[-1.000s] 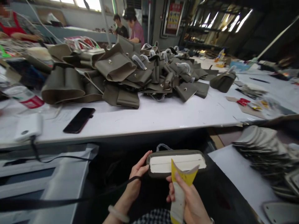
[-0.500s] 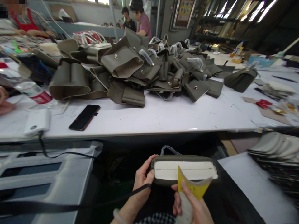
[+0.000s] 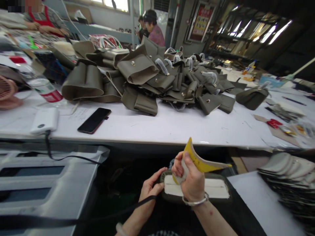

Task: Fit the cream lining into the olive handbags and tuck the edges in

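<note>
We cannot see the near edge of the olive bag [image 3: 219, 196] in our lap: our right hand [image 3: 190, 178] and forearm cross in front of its middle, and its lower rim fades into the dark cloth beneath. A clear-wrapped loop behind the bag is almost wholly hidden by the right hand, so we cannot tell what it is fixed to. The stack of grey pieces [image 3: 287, 170] at the right is cut off by the frame edge and blurred.

Our left hand [image 3: 150, 190] reaches in from below, fingers curled round the bag's left end, thumb on top, holding it. A black strap [image 3: 98, 218] runs across the left wrist and away to the left. Our right hand is raised above the bag, back of the hand toward us, a metal bangle at the wrist, fingers closed on a curved strip [image 3: 199, 160], yellow on one face and pale on the other, which bends upward and out to the right.

The bag lies below the edge of the white surface [image 3: 172, 126], its open top toward us showing a cream panel with a fine line along it. On the surface lie a heap of olive bag parts [image 3: 147, 78], a black phone [image 3: 94, 120] and a white power bank [image 3: 45, 120].
</note>
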`<action>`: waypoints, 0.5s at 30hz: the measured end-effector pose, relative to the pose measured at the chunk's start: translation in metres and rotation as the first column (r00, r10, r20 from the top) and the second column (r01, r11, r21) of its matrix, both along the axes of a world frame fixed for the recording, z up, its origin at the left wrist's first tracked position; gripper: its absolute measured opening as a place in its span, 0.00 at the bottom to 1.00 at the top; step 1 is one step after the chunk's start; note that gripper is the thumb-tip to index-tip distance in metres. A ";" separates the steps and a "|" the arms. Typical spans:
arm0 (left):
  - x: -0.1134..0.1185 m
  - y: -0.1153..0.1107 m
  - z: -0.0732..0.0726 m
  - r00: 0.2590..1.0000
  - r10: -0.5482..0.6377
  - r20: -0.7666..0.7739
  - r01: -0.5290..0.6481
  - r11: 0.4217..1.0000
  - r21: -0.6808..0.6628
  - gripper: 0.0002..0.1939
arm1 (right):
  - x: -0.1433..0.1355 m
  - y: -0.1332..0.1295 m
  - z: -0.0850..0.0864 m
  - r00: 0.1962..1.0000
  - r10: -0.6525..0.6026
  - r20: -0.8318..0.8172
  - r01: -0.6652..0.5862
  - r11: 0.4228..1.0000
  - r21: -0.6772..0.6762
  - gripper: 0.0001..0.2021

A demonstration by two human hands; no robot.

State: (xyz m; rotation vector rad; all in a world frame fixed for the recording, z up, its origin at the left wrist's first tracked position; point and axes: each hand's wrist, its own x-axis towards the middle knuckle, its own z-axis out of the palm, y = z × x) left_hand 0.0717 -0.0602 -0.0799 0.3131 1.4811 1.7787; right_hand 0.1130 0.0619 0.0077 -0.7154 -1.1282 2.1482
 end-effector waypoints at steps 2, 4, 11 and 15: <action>-0.003 0.002 0.000 1.000 0.014 0.027 -0.014 1.000 0.002 0.22 | -0.013 0.003 -0.005 1.000 0.014 0.001 -0.014 1.000 0.001 0.18; -0.007 0.006 -0.001 0.999 0.020 0.028 -0.019 1.000 -0.011 0.20 | -0.021 0.002 -0.008 0.999 0.034 -0.012 -0.034 0.999 -0.021 0.19; -0.014 0.014 -0.004 0.993 -0.008 0.119 0.008 1.000 0.001 0.20 | -0.036 -0.004 -0.014 0.998 0.063 0.015 -0.063 0.998 -0.004 0.19; -0.014 0.014 -0.001 0.987 -0.004 0.161 0.005 1.000 -0.010 0.20 | -0.038 -0.004 -0.019 0.996 0.075 0.046 -0.077 0.997 0.031 0.19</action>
